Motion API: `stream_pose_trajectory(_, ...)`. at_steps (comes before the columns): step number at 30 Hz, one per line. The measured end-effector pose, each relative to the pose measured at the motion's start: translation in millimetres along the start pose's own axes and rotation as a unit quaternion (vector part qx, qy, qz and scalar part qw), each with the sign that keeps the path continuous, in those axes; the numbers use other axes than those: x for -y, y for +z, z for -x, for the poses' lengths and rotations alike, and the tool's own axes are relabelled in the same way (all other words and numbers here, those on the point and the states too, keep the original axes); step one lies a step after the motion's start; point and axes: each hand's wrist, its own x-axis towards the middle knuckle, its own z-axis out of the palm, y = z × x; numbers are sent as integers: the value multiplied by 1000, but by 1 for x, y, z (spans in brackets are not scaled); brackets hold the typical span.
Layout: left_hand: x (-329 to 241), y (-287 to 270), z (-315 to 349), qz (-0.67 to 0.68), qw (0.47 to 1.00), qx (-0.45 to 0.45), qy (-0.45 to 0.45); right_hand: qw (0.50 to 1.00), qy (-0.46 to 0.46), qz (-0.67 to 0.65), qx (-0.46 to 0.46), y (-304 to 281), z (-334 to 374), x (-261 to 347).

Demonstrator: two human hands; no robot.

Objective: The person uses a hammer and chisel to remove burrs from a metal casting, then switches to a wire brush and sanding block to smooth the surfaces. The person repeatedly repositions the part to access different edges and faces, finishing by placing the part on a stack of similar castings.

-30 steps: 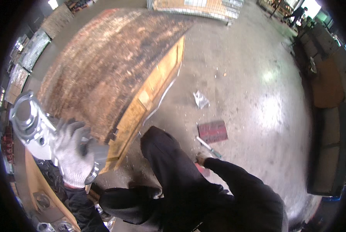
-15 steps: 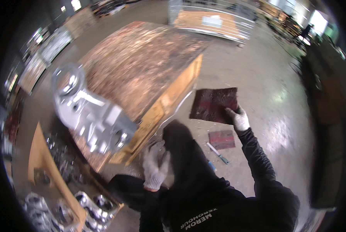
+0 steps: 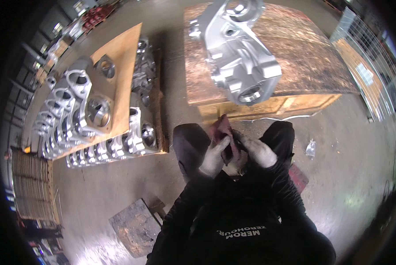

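Between my knees, a dark red abrasive pad (image 3: 223, 128) is bent and folded upright between my two gloved hands. The fingers and thumb of my left hand (image 3: 214, 158) are closed on its left side. My right hand (image 3: 260, 152) is closed around its darker right part, with the fingertips partly hidden. Beyond my hands, a large silver metal casting (image 3: 240, 59) with round bores stands on the worn wooden crate top (image 3: 295, 35); neither hand touches it.
At left, several similar castings (image 3: 67, 104) stand in rows on a pallet, split by a plywood sheet (image 3: 123, 75). Another red pad (image 3: 298, 177) lies by my right leg. A stained board (image 3: 136, 227) sits lower left. A wire cage (image 3: 370, 73) stands far right.
My view has swung left. The pad, held out flat in my right hand before, is now folded between both hands. My left hand has come up from my lap to grip it.
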Motion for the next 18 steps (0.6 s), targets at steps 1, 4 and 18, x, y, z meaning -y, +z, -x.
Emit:
stream_pose_trajectory(1, -7, 10, 2, -2, 1000, 11, 27, 1000, 5, 28, 3, 14, -4, -2)
stream_pose_trajectory(4, -17, 19, 5, 43, 998, 38, 29, 948, -122, 270, -117, 36, -16, -4)
stream_pose_trajectory(18, 16, 20, -22, 170, 982, 67, -52, 922, -163, 290, -195, 25, -5, 1)
